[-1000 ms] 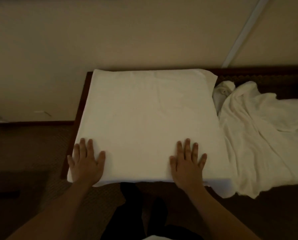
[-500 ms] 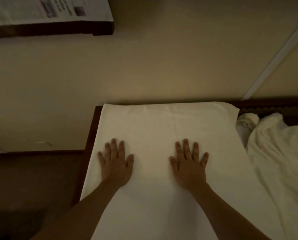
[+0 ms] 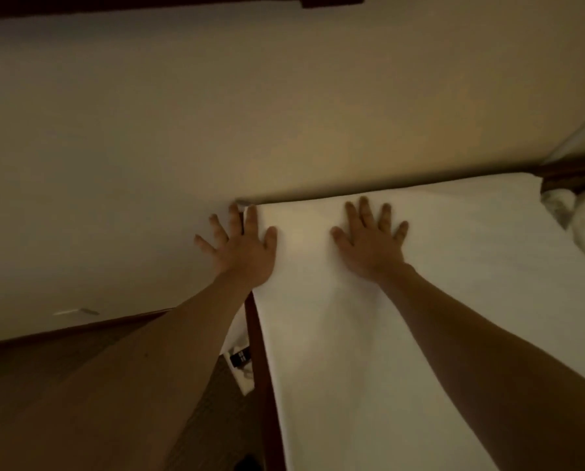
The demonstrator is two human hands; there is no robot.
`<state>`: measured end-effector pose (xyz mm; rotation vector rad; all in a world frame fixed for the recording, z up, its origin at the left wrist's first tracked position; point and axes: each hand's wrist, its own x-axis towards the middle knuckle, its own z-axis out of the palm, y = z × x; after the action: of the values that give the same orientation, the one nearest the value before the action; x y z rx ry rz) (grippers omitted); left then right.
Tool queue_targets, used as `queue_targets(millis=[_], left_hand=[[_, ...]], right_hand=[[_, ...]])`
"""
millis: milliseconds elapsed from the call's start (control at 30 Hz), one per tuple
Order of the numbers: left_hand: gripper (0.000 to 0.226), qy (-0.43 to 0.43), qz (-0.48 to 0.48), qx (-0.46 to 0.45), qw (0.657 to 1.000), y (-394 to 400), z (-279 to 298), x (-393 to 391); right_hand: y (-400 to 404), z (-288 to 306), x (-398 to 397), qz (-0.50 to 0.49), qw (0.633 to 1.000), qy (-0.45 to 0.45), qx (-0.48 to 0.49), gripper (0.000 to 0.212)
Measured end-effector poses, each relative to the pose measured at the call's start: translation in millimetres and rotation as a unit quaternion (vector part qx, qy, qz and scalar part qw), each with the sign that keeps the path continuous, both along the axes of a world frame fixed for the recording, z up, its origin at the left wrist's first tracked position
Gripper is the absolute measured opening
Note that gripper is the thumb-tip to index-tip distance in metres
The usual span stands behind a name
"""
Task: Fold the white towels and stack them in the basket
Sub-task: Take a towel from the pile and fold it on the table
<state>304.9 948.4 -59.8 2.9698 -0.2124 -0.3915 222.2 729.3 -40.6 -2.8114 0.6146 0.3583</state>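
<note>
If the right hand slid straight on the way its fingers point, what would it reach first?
The right hand lies flat on the spread white towel, fingers toward the wall. It would probably cross the short strip of towel to its far edge, then meet the wall; depth there is hard to judge.

White towel (image 3: 420,300), dark brown table (image 3: 255,334), beige wall (image 3: 284,113)

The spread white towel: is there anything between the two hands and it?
Nothing visible does. The right hand lies flat on the spread white towel, fingers straight. The left hand rests at its far left corner, partly past the edge. The basket is not in view, so that path cannot be judged.
</note>
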Motion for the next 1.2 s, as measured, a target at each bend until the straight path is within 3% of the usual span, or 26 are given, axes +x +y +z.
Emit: queue_targets(millis=[167,300,400,533,667,867,1000,1067,1200], left_hand=[[0.076,0.058,0.044,-0.038,0.997,8,4,3],[0.089,0.082,0.120,-0.163,0.976,20,17,-8],[0.085,0.094,0.126,-0.257,0.954,32,22,-28],[0.076,0.144,0.133,-0.288,0.937,44,22,-38],[0.064,0.146,0.120,-0.263,0.946,41,30,-23],[0.027,0.156,0.150,-0.255,0.942,60,43,-8],[0.041,0.110,0.229,-0.279,0.926,99,48,7],[0.042,0.070,0.237,-0.303,0.921,107,64,12],[0.038,0.015,0.224,-0.361,0.905,91,106,17]], right_hand=[[116,15,-73,0.043,0.998,0.005,0.042,0.070],[198,43,-155,-0.047,0.998,-0.029,0.008,0.066],[229,57,-191,-0.095,0.995,0.012,0.030,0.064],[245,53,-208,-0.121,0.987,0.018,0.105,0.043],[250,54,-205,-0.106,0.989,0.001,0.100,0.020],[248,65,-201,-0.128,0.972,-0.010,0.195,0.016],[264,78,-187,-0.134,0.935,-0.016,0.328,0.015],[267,88,-181,-0.161,0.906,-0.063,0.387,0.017],[245,113,-176,-0.191,0.874,-0.140,0.424,0.019]])
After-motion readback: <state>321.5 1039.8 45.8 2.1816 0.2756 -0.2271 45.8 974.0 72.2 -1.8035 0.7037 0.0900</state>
